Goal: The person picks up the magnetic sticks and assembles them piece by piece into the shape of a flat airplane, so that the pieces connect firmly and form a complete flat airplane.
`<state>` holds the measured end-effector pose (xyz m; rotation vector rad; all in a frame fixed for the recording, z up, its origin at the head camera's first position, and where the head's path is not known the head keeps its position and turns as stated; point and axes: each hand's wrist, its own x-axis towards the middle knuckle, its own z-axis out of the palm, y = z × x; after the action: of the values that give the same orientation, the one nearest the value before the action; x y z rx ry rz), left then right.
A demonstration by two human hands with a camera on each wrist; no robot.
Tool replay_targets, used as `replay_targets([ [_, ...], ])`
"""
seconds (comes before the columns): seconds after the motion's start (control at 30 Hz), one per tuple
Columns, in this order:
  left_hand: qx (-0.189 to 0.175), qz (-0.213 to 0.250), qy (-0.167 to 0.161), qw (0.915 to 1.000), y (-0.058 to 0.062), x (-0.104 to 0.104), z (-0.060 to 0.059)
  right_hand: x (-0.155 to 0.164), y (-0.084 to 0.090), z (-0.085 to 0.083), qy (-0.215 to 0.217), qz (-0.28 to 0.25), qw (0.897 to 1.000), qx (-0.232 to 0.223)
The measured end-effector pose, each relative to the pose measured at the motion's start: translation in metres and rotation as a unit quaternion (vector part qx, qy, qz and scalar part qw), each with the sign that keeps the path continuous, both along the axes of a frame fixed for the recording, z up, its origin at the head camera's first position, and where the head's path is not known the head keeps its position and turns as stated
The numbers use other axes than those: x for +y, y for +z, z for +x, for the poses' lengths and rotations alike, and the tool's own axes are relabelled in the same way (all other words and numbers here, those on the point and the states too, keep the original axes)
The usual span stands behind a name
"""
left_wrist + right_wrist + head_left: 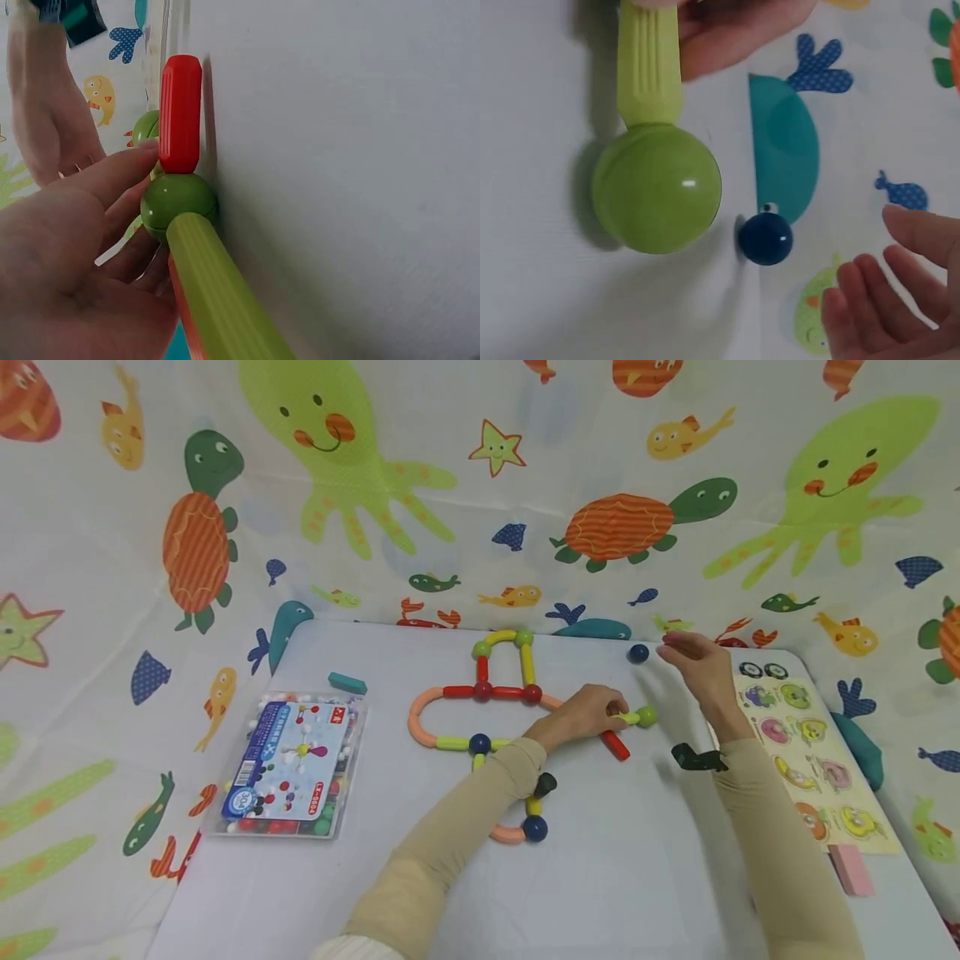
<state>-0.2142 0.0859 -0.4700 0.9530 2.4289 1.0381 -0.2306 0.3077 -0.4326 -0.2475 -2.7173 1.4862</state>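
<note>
My left hand [581, 717] pinches a yellow-green magnetic stick [649, 71] whose end meets a light green ball [647, 717]. In the left wrist view, its fingers are beside a nearer green ball [178, 204], which joins a red stick [180, 112] and another yellow-green stick [225, 289]. These belong to a flat figure of sticks and balls, partly hidden under the left arm. Held above the table at the right, my right hand [701, 672] has loosely bent fingers and nothing in them. A dark blue ball [638, 653] lies just left of it, apart from the figure.
A clear box [347, 768] of small coloured parts, with a printed label, lies at the left, a teal block [347, 683] behind it. At the right are a fruit puzzle board [813, 752] and a pink block [851, 870]. A patterned cloth [450, 518] hangs behind the table.
</note>
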Motion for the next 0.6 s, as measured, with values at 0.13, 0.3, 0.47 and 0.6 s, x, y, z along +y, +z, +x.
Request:
replay_targets([
  [0.13,-0.003,-0.001,-0.001,1.0,-0.002,0.0,-0.001,-0.004,-0.005,-0.023,0.008,0.027,0.998,-0.05],
  [0.3,-0.008,0.001,-0.003,1.0,-0.004,0.001,-0.002,-0.002,-0.015,-0.037,0.046,0.068,0.993,-0.085],
  [0.47,-0.003,0.0,-0.008,1.0,-0.004,0.0,-0.003,-0.004,-0.019,-0.039,0.082,0.093,0.988,-0.092],
  [0.6,0.003,-0.003,-0.01,0.9999,-0.004,-0.001,-0.003,-0.007,-0.021,-0.039,0.091,0.106,0.987,-0.085],
])
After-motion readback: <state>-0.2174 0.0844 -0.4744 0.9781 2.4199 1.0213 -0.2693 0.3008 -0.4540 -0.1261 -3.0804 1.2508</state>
